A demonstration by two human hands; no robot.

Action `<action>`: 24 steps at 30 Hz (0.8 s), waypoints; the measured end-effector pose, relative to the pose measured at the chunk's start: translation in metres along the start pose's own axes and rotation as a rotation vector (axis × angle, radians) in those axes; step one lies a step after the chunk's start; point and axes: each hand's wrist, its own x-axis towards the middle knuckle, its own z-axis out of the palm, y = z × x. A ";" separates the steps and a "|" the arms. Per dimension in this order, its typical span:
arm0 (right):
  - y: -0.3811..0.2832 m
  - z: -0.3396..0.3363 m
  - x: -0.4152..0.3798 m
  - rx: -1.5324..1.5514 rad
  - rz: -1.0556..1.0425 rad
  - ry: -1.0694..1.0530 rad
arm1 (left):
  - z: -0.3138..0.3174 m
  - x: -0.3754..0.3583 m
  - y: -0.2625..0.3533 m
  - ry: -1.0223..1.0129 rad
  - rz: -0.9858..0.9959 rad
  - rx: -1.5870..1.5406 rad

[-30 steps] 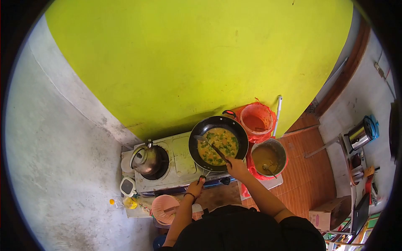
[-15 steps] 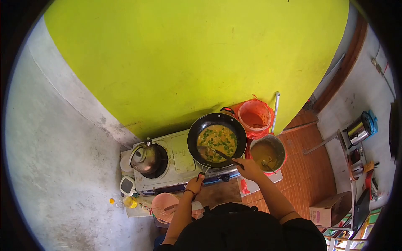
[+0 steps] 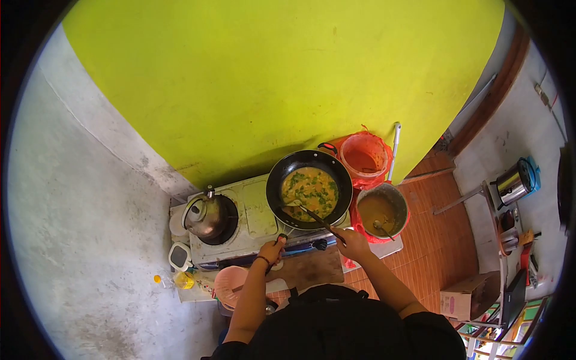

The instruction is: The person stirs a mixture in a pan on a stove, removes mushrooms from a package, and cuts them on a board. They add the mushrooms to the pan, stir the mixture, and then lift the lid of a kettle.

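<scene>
A black wok (image 3: 273,186) sits on the right side of the stove, holding a yellowish, soupy egg-like mix (image 3: 309,183) with chopped green pieces. My left hand (image 3: 272,251) is closed round the wok's black handle at the near side. In my right hand (image 3: 354,245) is the dark handle of a spatula (image 3: 314,216), gripped from the right. Its blade rests at the lower left of the wok, partly in the mix. Right of the wok stands a metal pot (image 3: 401,201) of brownish liquid with a ladle (image 3: 384,230) in it.
A metal kettle (image 3: 205,219) occupies the left burner of the stove (image 3: 258,207). Behind the pot is a red-lined bucket (image 3: 364,157). Near my left forearm are a pink basket (image 3: 227,282) and an oil bottle (image 3: 184,280). A cardboard box (image 3: 465,300) lies at right.
The spatula blade has shifted left and slightly up across the wok, and my right hand has moved a little down. The whole view has shifted slightly. Both grips stay the same.
</scene>
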 end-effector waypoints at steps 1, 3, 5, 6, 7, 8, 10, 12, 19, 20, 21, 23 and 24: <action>0.005 0.000 -0.004 -0.017 -0.009 0.002 | -0.004 0.004 -0.002 -0.006 0.008 0.007; 0.005 -0.001 -0.005 -0.069 -0.009 0.025 | -0.013 0.013 -0.004 0.003 0.008 0.033; -0.003 -0.004 -0.002 -0.137 0.013 0.062 | -0.023 0.020 -0.005 0.030 -0.011 0.067; -0.005 -0.002 0.003 -0.154 0.034 0.083 | -0.030 0.019 -0.001 0.006 0.006 0.116; -0.006 0.000 0.009 -0.170 0.055 0.105 | -0.034 0.020 0.000 0.000 0.000 0.124; -0.006 0.003 0.014 -0.186 0.077 0.127 | -0.038 0.022 0.000 -0.006 -0.007 0.132; -0.003 0.009 0.024 -0.192 0.070 0.161 | -0.040 0.017 0.008 -0.015 -0.021 0.145; 0.001 0.014 0.032 -0.193 0.069 0.175 | -0.042 0.017 0.009 -0.026 -0.030 0.128; 0.014 0.007 0.039 -0.218 0.138 0.129 | -0.056 0.023 0.006 -0.039 -0.010 0.110; 0.018 0.007 0.038 -0.209 0.146 0.128 | -0.058 0.023 0.008 -0.010 -0.005 0.133; 0.018 0.006 0.038 -0.197 0.165 0.101 | -0.059 0.022 0.011 -0.002 -0.010 0.146; 0.018 0.004 0.037 -0.171 0.204 0.049 | -0.062 0.021 0.014 0.014 -0.020 0.171; 0.019 0.006 0.036 -0.159 0.205 0.044 | -0.063 0.023 0.012 0.012 -0.010 0.165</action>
